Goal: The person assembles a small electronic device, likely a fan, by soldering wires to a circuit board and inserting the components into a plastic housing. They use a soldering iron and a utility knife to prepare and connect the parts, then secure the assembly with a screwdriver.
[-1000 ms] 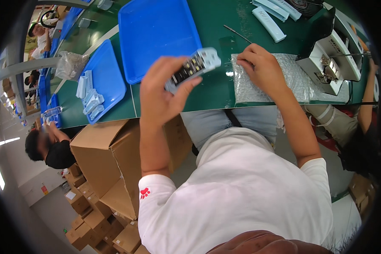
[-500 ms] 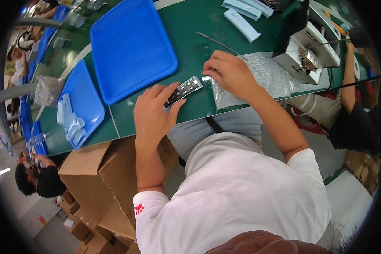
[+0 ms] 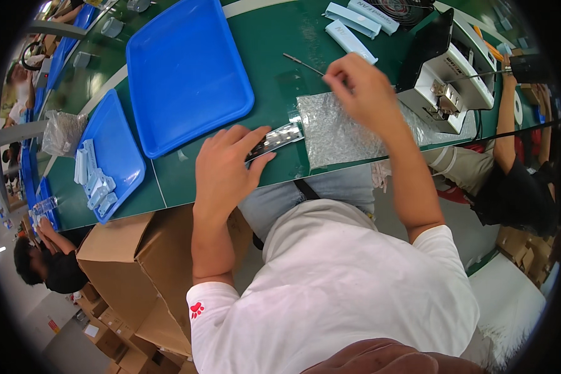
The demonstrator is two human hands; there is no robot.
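My left hand pinches a narrow dark circuit board strip with a shiny clear or silvery edge between thumb and fingers. The strip lies low over the green table, its far end beside the bubble wrap sheet. Above that sheet, my right hand has its fingers curled over the near end of a thin metal rod, like a screwdriver shaft. The rod's other end sticks out to the upper left; the gripped part is hidden by the fingers.
A large blue tray lies left of centre; a smaller blue tray holds pale blue pieces. Pale blue cases lie at the back. On the right stands a black-and-white machine, beside a co-worker's arm. A cardboard box stands below the table.
My right hand has left the end of the strip and moved up and right onto the metal rod. The strip has tilted in my left hand, so its light dots no longer show.
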